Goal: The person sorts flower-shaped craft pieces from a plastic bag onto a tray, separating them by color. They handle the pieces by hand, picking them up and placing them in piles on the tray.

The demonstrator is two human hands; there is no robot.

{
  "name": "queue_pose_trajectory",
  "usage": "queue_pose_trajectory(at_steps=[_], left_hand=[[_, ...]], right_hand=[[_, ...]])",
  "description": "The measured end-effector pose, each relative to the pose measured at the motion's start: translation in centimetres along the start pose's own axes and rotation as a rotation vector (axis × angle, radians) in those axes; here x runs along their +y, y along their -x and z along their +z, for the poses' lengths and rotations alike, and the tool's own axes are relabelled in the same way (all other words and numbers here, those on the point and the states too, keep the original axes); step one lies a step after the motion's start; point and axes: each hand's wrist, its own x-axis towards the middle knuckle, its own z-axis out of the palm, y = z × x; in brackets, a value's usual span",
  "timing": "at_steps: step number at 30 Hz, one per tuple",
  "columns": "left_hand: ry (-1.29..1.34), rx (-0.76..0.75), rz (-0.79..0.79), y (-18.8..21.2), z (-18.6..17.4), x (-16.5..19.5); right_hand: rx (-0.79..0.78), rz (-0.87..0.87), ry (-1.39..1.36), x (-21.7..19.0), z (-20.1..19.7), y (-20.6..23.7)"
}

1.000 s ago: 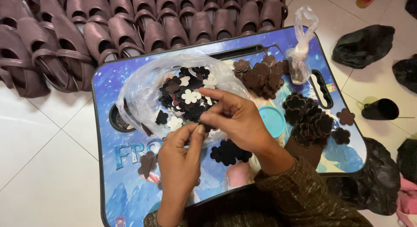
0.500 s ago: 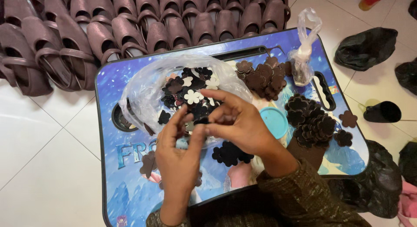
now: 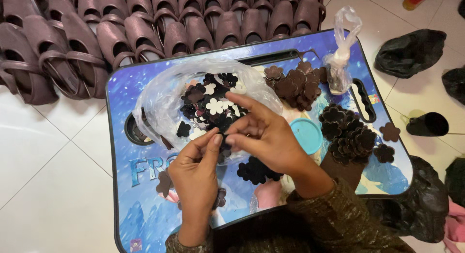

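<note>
White tiled floor [image 3: 53,199]; brown sandals [image 3: 145,25] rowed.

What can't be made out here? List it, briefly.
Head view only:
- The small dark piece pinched between the left hand and right hand: fingertips cover it.
- Contents of the small knotted clear plastic bag: too small, glare.
- The row of brown rubber sandals: cut off by the top edge.

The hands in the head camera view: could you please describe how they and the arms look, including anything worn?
Both hands are bare: no gloves, and no rings or watch that I can see. The left hand shows a bare wrist down to the frame edge. The right hand emerges from a long sleeve of dark olive-brown, mottled knit-like fabric.
</note>
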Motion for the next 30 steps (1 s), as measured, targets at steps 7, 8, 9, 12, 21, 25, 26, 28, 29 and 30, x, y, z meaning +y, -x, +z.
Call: queue_pose_trajectory(at_steps=[7, 8, 9, 12, 21, 25, 26, 28, 29, 30], left_hand=[[-0.174, 0.029, 0.112, -0.1, -1.5, 1.2], [-0.201, 0.015, 0.104, 0.3, -1.6, 1.4], [-0.281, -0.073, -0.043, 0.9, -1.7, 1.5], [-0.468, -0.257, -0.109, 2.6, -1.5, 1.5], [-0.841, -0.001, 0.556, 1.3, -2.3, 2.0], [-0.837, -0.055, 0.515, 1.3, -1.6, 1.4], [-0.833, -0.055, 0.504, 1.3, -1.4, 1.3], [-0.84, -0.052, 0.485, 1.3, -1.3, 1.1], [-0.844, -0.05, 0.477, 1.3, -1.3, 1.0], [-0.842, -0.053, 0.444, 1.2, -1.3, 1.0]], right_hand=[[0.41, 0.123, 0.266, -0.5, 0.5, 0.4], [0.412, 0.005, 0.42, -0.6, 0.5, 0.4], [0.412, -0.112, 0.573, -0.7, 0.4, 0.4], [0.269, -0.413, 0.744, -0.9, -0.1, 0.2], [0.135, -0.525, 0.907, 0.4, 0.8, -0.7], [0.117, -0.49, 0.935, 1.0, 0.7, -1.0], [0.128, -0.483, 0.953, 1.2, 0.7, -1.1], [0.142, -0.465, 0.982, 1.5, 0.8, -1.2], [0.146, -0.456, 0.996, 1.6, 0.8, -1.3], [0.152, -0.448, 1.011, 1.7, 0.9, -1.4]])
